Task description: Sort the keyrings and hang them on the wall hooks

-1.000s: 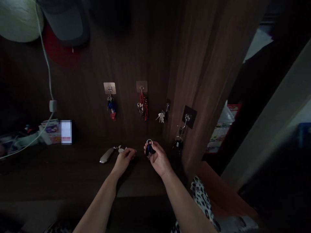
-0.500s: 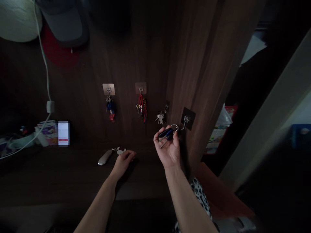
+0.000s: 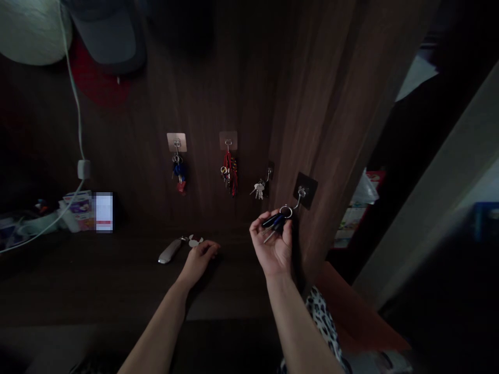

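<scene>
Some room separates left hand (image 3: 200, 258) from keys (image 3: 272, 219) in right hand (image 3: 273, 252)

- Back panel (image 3: 195, 93): dark brown, wood-grained.
- Side panel (image 3: 331, 104): matching finish, standing at right.
- Tabletop (image 3: 97, 285): dark, running along the back panel's foot.
- Grey upright surface (image 3: 429, 202): far right.
- Lighting: dim.

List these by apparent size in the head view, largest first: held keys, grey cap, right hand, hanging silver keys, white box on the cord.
1. Grey cap, cut off by the top edge
2. Right hand
3. Held keys
4. Hanging silver keys and white box: too alike to rank
</scene>
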Demonstrator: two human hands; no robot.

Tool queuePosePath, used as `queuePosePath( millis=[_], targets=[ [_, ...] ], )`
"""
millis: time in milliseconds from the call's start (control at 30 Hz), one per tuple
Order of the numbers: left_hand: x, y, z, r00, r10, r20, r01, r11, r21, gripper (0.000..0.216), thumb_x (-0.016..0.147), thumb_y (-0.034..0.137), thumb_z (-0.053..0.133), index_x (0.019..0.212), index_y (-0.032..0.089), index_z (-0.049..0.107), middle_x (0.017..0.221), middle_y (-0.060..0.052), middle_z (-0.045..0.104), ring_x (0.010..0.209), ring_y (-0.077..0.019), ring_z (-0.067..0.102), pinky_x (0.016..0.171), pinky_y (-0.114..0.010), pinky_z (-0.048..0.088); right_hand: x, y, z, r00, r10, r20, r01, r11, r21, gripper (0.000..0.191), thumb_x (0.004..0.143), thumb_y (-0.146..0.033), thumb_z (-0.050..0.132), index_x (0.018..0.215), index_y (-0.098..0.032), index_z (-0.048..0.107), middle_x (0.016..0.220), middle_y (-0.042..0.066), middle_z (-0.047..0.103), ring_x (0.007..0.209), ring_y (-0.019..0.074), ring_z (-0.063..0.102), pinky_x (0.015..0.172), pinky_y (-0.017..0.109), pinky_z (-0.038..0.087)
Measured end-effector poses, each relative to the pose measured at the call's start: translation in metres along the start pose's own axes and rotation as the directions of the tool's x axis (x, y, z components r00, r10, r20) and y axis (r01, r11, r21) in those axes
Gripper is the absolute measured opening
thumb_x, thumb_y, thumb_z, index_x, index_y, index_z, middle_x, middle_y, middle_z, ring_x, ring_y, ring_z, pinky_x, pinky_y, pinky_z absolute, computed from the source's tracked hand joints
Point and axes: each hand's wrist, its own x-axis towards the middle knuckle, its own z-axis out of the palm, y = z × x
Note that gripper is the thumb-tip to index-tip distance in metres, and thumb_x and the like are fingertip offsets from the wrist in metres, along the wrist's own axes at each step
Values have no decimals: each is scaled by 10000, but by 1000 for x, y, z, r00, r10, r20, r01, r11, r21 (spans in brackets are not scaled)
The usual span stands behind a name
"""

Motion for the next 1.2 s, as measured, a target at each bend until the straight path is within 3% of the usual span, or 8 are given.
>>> queuePosePath(
  millis=[167, 367, 467, 867, 1200],
  targets=[
    [-2, 3, 1, 1000, -10, -23, 10, 1000, -8, 320, 716, 463, 530, 775, 170, 646, 713, -25, 620, 664, -152, 549, 645, -265, 432, -1, 4, -7, 999, 23, 28, -26, 997, 76, 204, 719, -407, 649, 904, -323, 640, 971, -69, 652, 926, 101, 555, 800, 281, 446],
    [-1, 2, 1, 1000, -5, -13, 5, 1000, -10, 328, 715, 476, 534, 776, 173, 646, 710, -26, 620, 666, -154, 552, 639, -259, 430, -4, 10, -15, 999, 32, -25, -34, 998, -50, 231, 718, -446, 634, 910, -319, 639, 1065, -36, 626, 977, 132, 541, 777, 300, 450],
    [-1, 1, 1, 1000, -3, -13, 3, 1000, 3, 329, 714, 475, 537, 789, 174, 644, 701, -22, 611, 658, -152, 547, 636, -260, 428, -3, 14, -20, 999, 49, -18, -50, 998, -33, 199, 717, -427, 640, 883, -318, 643, 1078, -41, 620, 968, 126, 546, 767, 290, 452],
    [-2, 2, 1, 1000, -8, -9, 8, 1000, 3, 326, 722, 473, 522, 780, 173, 636, 695, -14, 602, 645, -143, 538, 624, -251, 420, 5, 31, -46, 988, 124, -96, -131, 989, -64, 153, 699, -300, 680, 843, -335, 640, 903, -70, 666, 869, 88, 583, 694, 236, 476],
    [-2, 2, 0, 1000, 10, -11, -10, 1000, 6, 351, 719, 488, 520, 790, 168, 645, 673, -20, 602, 622, -145, 537, 602, -249, 418, 20, 48, -44, 960, 169, -225, -239, 912, -334, 227, 599, -167, 731, 773, -257, 616, 738, -46, 640, 578, 69, 547, 477, 191, 423]
  ],
)
